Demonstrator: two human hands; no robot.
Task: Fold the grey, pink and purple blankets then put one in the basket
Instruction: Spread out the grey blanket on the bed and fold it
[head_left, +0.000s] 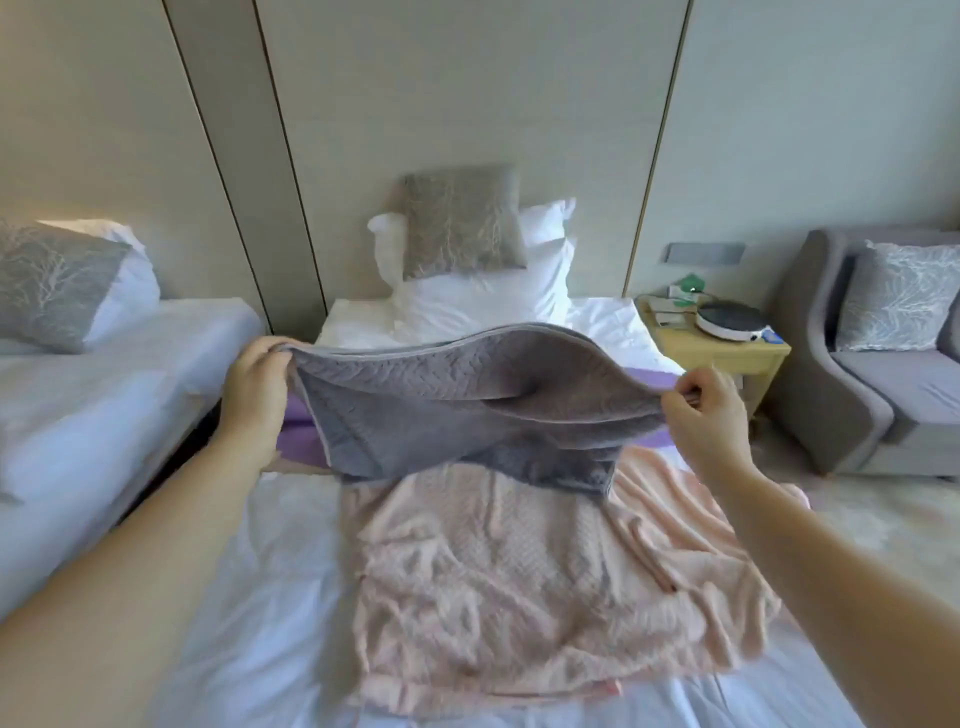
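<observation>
Pinching the grey blanket (467, 405) at both ends of its top edge: at the left corner with the left hand (257, 379), fingers curled over the hem; at the right corner with the right hand (711, 421), nipping the cloth between thumb and bent fingers. Held up off the bed (291, 571), seemingly doubled already to judge by the layered hem, sagging in the middle between the two grips. Hard to tell whether brushing or just clearing the pink blanket (545, 571) with its lower edge. Stretched with the long axis running left to right, straight across the mattress from one grip to the other, and hanging down and toward the body from that line. Directly below and nearer: the pink blanket, spread and crumpled over the near half of the bed. Beyond and beneath the grey cloth, only strips of the purple blanket (304, 447), peeping out near either hand. No basket anywhere in view. Probably midway through folding the grey one, with pink and purple not yet folded. Most likely next: swing one corner across to meet the other, halving along that left-to-right axis. No reason to favour either hand, each being at its own corner. Worth keeping the top edge taut, to avoid dragging the sag over the pink cloth and pulling it askew.
</observation>
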